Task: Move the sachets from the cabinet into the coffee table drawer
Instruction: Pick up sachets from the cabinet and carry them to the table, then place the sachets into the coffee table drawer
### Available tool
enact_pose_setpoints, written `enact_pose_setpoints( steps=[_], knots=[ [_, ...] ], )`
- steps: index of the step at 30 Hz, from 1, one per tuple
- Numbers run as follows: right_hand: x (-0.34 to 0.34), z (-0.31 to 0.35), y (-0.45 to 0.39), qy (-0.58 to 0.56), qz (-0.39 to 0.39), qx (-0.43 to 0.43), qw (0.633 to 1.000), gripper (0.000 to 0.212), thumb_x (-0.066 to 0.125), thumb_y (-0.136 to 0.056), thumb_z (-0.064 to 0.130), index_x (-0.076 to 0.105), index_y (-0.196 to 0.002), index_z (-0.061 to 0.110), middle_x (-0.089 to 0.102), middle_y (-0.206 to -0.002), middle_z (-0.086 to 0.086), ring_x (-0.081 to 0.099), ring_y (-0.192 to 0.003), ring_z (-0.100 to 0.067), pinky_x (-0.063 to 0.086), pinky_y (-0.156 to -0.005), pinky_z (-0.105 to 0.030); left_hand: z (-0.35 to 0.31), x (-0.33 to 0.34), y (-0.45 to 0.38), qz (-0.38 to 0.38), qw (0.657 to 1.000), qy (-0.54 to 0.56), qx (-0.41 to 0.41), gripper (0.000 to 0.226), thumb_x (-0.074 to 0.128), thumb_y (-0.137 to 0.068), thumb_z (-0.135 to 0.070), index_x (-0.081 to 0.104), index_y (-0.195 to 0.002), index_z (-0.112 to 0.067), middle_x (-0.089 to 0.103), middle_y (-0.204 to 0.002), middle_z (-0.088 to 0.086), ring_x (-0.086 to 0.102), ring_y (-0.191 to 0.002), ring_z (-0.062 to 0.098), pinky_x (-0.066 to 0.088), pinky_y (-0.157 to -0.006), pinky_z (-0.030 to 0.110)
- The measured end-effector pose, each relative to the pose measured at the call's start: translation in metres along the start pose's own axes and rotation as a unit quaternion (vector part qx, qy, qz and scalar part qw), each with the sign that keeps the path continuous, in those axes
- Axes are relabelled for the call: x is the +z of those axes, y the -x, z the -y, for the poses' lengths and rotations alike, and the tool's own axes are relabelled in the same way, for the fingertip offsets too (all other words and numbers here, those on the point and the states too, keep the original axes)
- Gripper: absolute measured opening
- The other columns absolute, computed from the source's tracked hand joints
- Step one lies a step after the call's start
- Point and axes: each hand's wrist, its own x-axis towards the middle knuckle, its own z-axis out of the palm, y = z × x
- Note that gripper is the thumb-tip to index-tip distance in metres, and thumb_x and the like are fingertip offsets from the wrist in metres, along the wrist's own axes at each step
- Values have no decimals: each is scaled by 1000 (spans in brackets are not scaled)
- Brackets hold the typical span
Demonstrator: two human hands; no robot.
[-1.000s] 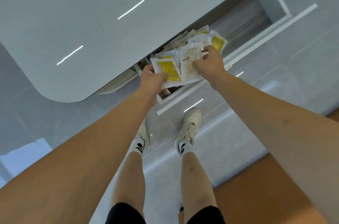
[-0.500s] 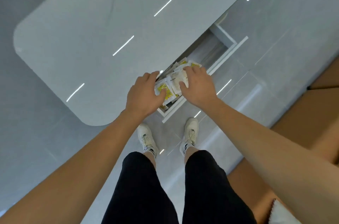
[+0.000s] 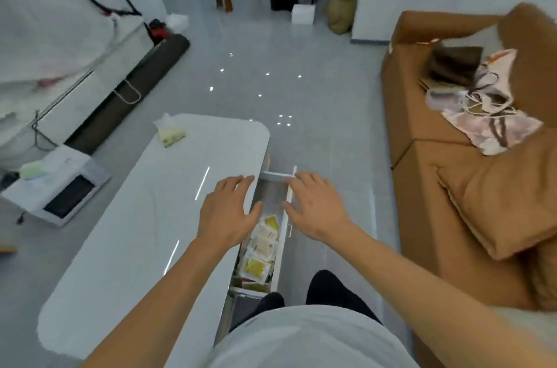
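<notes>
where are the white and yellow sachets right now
In the head view the white and yellow sachets lie in the open white coffee table drawer, low centre, between the left hand and right hand.

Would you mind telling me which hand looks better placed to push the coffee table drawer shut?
Probably the right hand: it sits open at the drawer front panel's outer edge, near the handle. The left hand is over the tabletop side. The sachets lie inside.
</notes>
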Motion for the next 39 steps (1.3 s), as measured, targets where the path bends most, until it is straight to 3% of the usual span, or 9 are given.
enact_pose_setpoints(
  steps=[4, 8, 13, 18, 25, 30, 39],
  knots=[
    [-32, -19, 74, -6, -59, 120, 991, 54, 49, -92, 50, 53, -138, 23, 55, -139, -4, 49, -128, -28, 42, -103, -45, -51, -14, -14, 24, 990, -2, 136, 58, 52, -96, -52, 44, -149, -29, 49, -149, -4, 40, -138, 20, 42, -104, 40],
    [-50, -38, 182, 7, -102, 255, 961, 55, 46, -91, 53, 53, -137, 23, 56, -134, -1, 50, -124, -26, 44, -98, -45, -138, 5, 1, 79, 957, 9, 280, 66, 45, -91, -58, 47, -147, -25, 52, -146, -2, 44, -134, 22, 44, -104, 42],
    [-49, -50, 335, 12, -132, 411, 902, 52, 48, -92, 53, 52, -136, 23, 53, -132, 1, 49, -120, -24, 44, -91, -41, -247, 43, 83, 119, 901, 35, 416, 72, 37, -84, -63, 51, -145, -26, 56, -140, -4, 47, -131, 21, 49, -97, 43],
    [-51, -46, 482, 5, -138, 527, 839, 50, 44, -93, 56, 51, -134, 28, 54, -133, 5, 49, -124, -21, 44, -95, -41, -344, 76, 189, 165, 837, 57, 519, 70, 39, -85, -61, 50, -145, -28, 55, -141, -4, 46, -131, 20, 50, -94, 42],
    [-42, -39, 715, 14, -143, 629, 764, 53, 46, -96, 54, 51, -140, 24, 51, -139, 2, 46, -127, -24, 45, -98, -45, -490, 136, 375, 194, 765, 99, 606, 59, 50, -90, -54, 51, -142, -26, 56, -137, -4, 48, -127, 21, 47, -96, 42],
    [-42, -51, 860, 6, -149, 689, 710, 54, 47, -95, 52, 49, -142, 24, 51, -141, 1, 44, -130, -24, 45, -99, -46, -568, 166, 497, 235, 721, 92, 645, 58, 52, -94, -52, 45, -147, -28, 51, -145, -2, 43, -134, 21, 45, -102, 43],
    [-18, -131, 991, -51, -180, 740, 646, 52, 50, -96, 48, 51, -140, 20, 53, -138, -3, 47, -124, -28, 48, -94, -45, -690, 206, 572, 239, 691, 14, 682, 55, 49, -97, -55, 42, -147, -34, 48, -149, -5, 42, -138, 20, 45, -105, 45]
  ],
)
